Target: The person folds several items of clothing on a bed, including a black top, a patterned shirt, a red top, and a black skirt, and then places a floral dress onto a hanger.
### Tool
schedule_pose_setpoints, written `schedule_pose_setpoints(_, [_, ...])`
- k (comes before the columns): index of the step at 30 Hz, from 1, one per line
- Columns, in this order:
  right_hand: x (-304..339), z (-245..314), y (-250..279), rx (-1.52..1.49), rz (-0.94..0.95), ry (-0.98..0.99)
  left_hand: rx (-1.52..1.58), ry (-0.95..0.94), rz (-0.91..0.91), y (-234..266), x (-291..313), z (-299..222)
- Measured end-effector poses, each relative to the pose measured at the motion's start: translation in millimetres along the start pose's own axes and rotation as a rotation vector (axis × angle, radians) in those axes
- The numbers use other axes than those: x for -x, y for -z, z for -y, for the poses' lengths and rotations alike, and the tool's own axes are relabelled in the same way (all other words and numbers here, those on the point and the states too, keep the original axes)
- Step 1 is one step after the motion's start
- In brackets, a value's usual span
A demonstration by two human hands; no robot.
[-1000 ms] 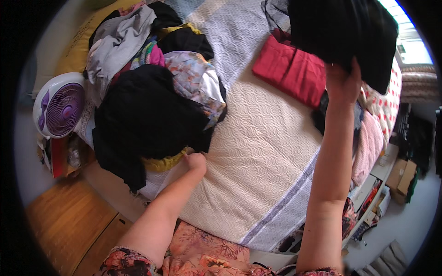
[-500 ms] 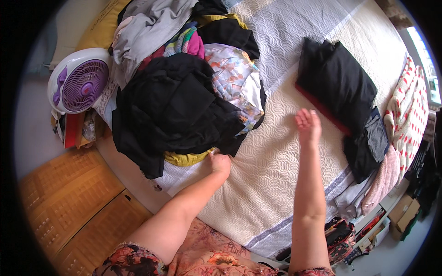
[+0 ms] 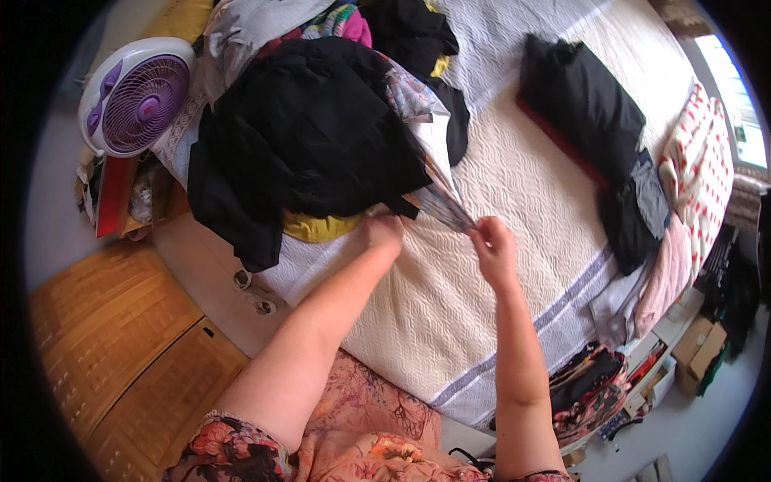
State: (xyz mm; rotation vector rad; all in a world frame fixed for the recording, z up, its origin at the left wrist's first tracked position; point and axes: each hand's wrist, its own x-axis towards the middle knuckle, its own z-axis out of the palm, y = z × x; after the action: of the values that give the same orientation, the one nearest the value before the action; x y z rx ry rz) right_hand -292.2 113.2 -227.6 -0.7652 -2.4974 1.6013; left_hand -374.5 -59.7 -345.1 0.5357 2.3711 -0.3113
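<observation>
A heap of clothes lies on the quilted bed, topped by a large black garment [image 3: 305, 136]. My right hand [image 3: 495, 247] pinches a corner of a floral-print garment [image 3: 409, 95] and stretches it taut out of the heap's right side. The rest of that floral cloth runs beneath the black one. At the heap's near edge, my left hand [image 3: 383, 234] is curled in beside a yellow cloth [image 3: 321, 227]. Its fingertips are tucked under the black fabric's edge, so what they grip is hidden.
Folded black clothes [image 3: 582, 112] lie on the quilt [image 3: 450, 321] to the right, beside a white blanket with red marks [image 3: 697, 161]. A white and purple fan [image 3: 146, 100] stands left of the heap. Wooden cabinet doors [image 3: 120, 353] are at lower left.
My right hand has moved left from above the quilt and taken hold of the floral garment, drawing its corner out to a point. My left hand stays at the heap's near edge.
</observation>
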Motion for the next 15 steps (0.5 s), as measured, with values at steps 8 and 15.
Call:
schedule_pose_setpoints(8, [124,-30,68,0.045,-0.054,-0.080,0.084,-0.154,-0.085,36,45,19])
schedule_pose_setpoints(15, [266,-131,119,0.063,-0.314,-0.488,0.275,-0.256,-0.265,1,101,46])
